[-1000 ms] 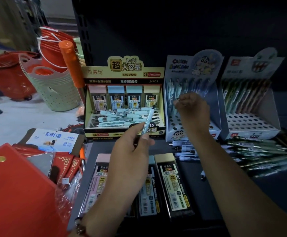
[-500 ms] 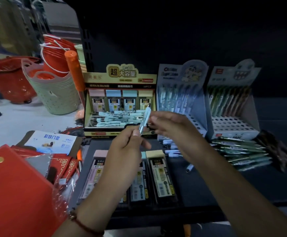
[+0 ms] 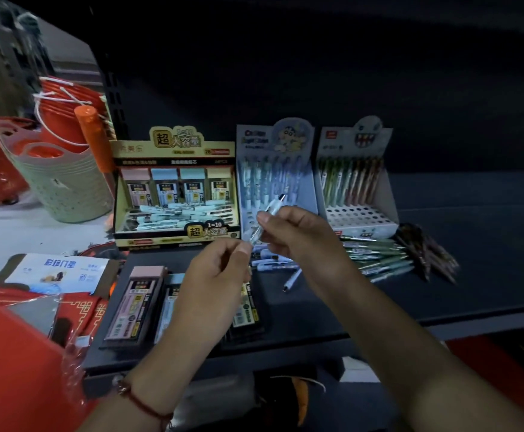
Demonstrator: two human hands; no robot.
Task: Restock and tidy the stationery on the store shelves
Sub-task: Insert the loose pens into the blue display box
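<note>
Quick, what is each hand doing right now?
Left hand: fingertips pinch the lower end of the pale blue plastic pen.
Right hand: fingers curled round the same pen's middle.

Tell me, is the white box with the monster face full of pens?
No, the monster-face box has pens only along its back row, and the front holes are empty.
</note>
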